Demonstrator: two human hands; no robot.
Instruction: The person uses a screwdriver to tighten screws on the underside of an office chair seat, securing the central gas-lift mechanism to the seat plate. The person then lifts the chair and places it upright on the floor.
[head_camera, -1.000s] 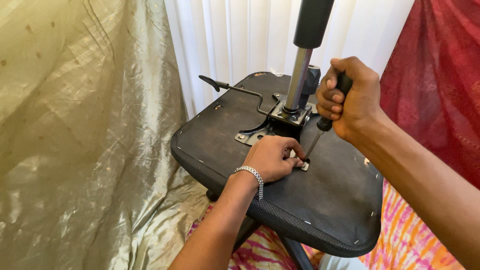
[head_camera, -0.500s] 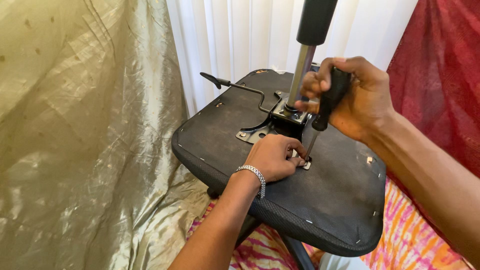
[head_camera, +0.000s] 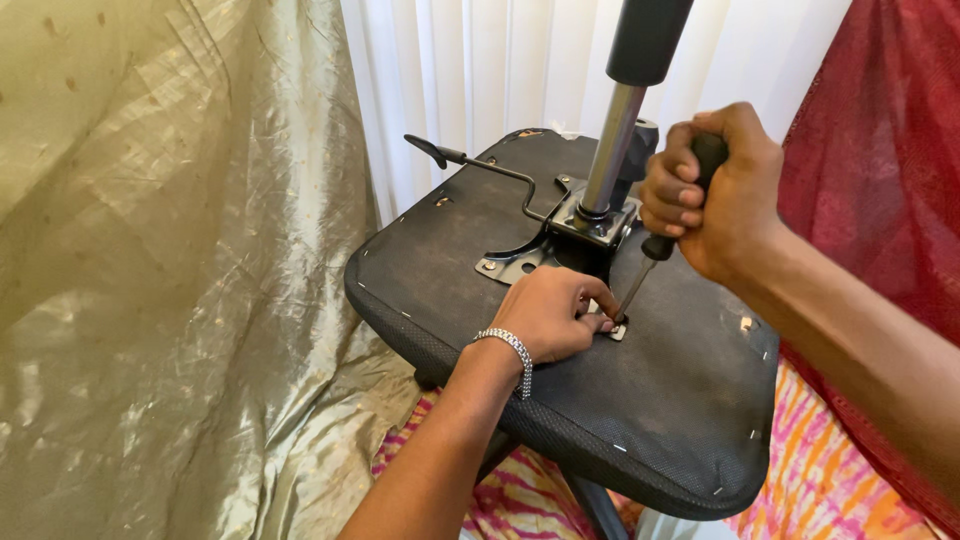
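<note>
An upturned office chair seat (head_camera: 680, 400) shows its black fabric underside, with a metal mounting plate (head_camera: 520, 262) and a chrome gas cylinder (head_camera: 612, 150) rising from it. My right hand (head_camera: 715, 195) is shut on the black handle of a screwdriver (head_camera: 650, 262), whose shaft slants down to a screw (head_camera: 617, 329) at the plate's near corner. My left hand (head_camera: 550, 315), with a silver bracelet on the wrist, rests on the seat, fingertips pinched at that screw beside the tip.
A black adjustment lever (head_camera: 470, 165) sticks out to the left of the cylinder. Gold crinkled cloth (head_camera: 170, 280) hangs on the left, white curtains (head_camera: 480, 70) behind, dark red fabric (head_camera: 890, 150) on the right. Pink and orange patterned cloth (head_camera: 830, 490) lies beneath the seat.
My right hand has shifted its grip on the screwdriver handle, turning it slightly, with the tip staying at the screw. My left hand has stayed at the screw.
</note>
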